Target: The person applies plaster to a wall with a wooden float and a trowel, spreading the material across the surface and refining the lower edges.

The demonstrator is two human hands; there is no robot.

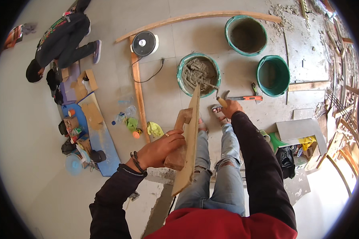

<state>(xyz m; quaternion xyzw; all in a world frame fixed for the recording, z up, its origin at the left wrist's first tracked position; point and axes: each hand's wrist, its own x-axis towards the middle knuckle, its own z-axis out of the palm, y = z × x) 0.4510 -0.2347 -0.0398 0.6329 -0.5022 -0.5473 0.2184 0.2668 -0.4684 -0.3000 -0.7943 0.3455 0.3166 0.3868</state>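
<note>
My left hand [161,149] is closed round the wooden handle on the back of a mortar hawk [191,139], a flat board tilted almost on edge. Its far end reaches the near rim of a green bucket [180,77] with lumpy grey mortar [196,71] inside. My right hand [232,108] grips the wooden handle of a trowel [221,102]. The trowel's metal neck extends over the bucket rim, and its blade seems to be in or against the mortar. Just beyond the right hand, an orange-handled hammer [245,98] lies on the floor.
Two more green buckets, one [228,34] farther off and one [259,75] at right, stand nearby. A white-and-black round appliance [144,43] with a cord sits by long wooden strips [136,75]. Another person [64,40] bends at far left near cardboard [92,115]. Scrap wood [349,131] lies right.
</note>
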